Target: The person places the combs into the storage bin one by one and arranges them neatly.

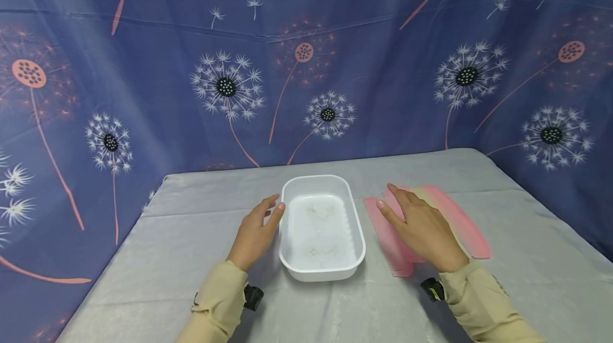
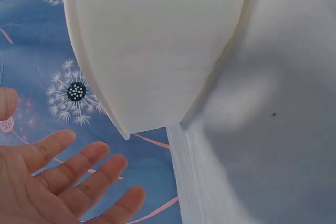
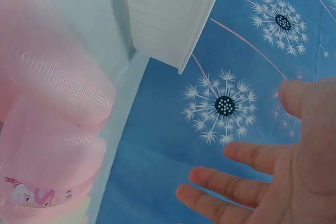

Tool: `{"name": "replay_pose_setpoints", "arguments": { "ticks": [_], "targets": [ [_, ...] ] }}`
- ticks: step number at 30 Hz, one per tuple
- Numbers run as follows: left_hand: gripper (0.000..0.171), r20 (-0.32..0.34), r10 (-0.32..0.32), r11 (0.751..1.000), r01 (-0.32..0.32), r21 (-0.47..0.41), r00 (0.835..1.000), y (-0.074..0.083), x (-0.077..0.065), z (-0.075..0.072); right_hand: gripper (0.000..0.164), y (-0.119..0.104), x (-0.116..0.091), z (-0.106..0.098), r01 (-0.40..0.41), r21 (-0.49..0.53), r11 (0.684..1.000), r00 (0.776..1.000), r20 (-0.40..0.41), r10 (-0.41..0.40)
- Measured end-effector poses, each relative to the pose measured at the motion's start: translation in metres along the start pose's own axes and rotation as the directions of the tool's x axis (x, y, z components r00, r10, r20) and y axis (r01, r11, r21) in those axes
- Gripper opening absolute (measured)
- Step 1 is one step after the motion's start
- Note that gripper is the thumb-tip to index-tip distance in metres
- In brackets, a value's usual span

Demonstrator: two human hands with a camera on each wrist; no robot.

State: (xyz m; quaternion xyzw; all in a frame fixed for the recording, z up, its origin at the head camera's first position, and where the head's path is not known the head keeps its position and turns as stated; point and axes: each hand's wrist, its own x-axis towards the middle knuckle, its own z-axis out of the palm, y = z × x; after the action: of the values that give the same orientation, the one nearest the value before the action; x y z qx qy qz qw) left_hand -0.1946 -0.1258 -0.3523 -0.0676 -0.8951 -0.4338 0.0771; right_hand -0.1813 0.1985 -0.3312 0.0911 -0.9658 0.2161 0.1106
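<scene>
A white rectangular plastic tub stands on the cloth, its inside bare apart from faint marks. My left hand is beside the tub's left wall, thumb near the rim; its spread fingers show apart from the tub in the left wrist view. To the right of the tub lie pink combs, fine-toothed and partly overlapping, one with a pale yellow band. Hovering over them, my right hand has its fingers extended and hides part of them. A cartoon print shows on one comb in the right wrist view. Neither hand holds anything.
A pale grey cloth covers the table. Behind and at both sides hangs a blue curtain with dandelion prints, close to the table's edges. Dark wrist-worn devices sit under both sleeves.
</scene>
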Motion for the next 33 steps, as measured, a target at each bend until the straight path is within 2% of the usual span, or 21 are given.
{"name": "replay_pose_setpoints", "arguments": {
  "ticks": [5,16,23,33],
  "targets": [
    [0.055,0.0,0.003,1.0,-0.003,-0.021,1.0,-0.002,-0.001,0.0,0.072,0.0,0.0,0.0,0.0,0.002,1.0,1.0,-0.002,0.0],
    [0.058,0.046,-0.049,0.992,0.054,-0.11,0.998,-0.006,-0.005,-0.001,0.072,0.001,0.0,0.0,-0.014,0.011,1.0,1.0,0.001,0.014],
    [0.061,0.099,-0.086,0.976,0.104,-0.191,0.991,-0.008,-0.005,0.001,0.073,0.003,0.0,0.001,-0.038,0.025,0.999,0.999,0.009,0.038],
    [0.068,0.124,-0.111,0.969,0.135,-0.209,0.986,-0.011,-0.01,0.0,0.072,0.003,-0.001,-0.001,-0.035,0.058,0.998,0.999,-0.02,0.036]
  ]
}}
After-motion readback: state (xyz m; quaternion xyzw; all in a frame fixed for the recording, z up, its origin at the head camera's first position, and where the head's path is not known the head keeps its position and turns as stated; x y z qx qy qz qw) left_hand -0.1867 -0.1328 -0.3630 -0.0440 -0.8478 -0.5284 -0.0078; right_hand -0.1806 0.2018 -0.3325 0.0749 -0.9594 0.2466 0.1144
